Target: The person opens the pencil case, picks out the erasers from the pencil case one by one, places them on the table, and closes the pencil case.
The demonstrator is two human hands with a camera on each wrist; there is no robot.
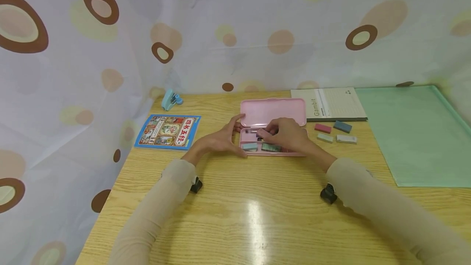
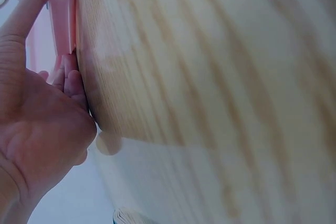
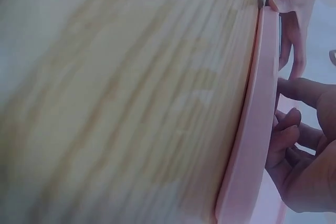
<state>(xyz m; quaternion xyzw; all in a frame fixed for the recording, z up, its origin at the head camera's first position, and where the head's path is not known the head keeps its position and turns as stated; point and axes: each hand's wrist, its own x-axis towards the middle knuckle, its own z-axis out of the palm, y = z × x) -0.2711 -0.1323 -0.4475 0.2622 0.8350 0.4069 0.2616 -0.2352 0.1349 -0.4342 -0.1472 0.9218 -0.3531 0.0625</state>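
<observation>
Fingers (image 1: 270, 131) of the right hand (image 1: 288, 135) curl down into the open pink plastic pencil case (image 1: 273, 128), pinching a small dark object (image 1: 259, 137) at the far side of the tray; what that object is cannot be told. The left hand (image 1: 222, 138) lies with straight, relaxed fingers against the case's left end, thumb at the near corner and fingertips at the hinge, gripping nothing. In the left wrist view the same left hand (image 2: 37, 124) presses flat to the pink edge (image 2: 64, 14); in the right wrist view the right hand's curled fingers (image 3: 294, 129) sit inside the pink rim (image 3: 252, 129).

The case sits at the middle of the light wooden bench (image 1: 235, 216), towards its far side, lid folded back and lying flat. Inside the tray near the front lie a pale teal eraser block (image 1: 250, 147) at left and a darker green block (image 1: 271, 147) just right of it.

Just right of the case, four small blocks lie on the bench: a red one (image 1: 323, 128), a dark blue one (image 1: 342, 126), a pale green one (image 1: 325, 138) and a white one (image 1: 346, 139). Beyond them is a white notebook marked Gambit (image 1: 329, 104), and further right a translucent green plastic sheet (image 1: 412, 134). Left of the case lies a blue illustrated booklet (image 1: 168, 131), with a small light blue stapler (image 1: 171, 100) beyond it. A spotted curtain (image 1: 110, 32) hangs behind
</observation>
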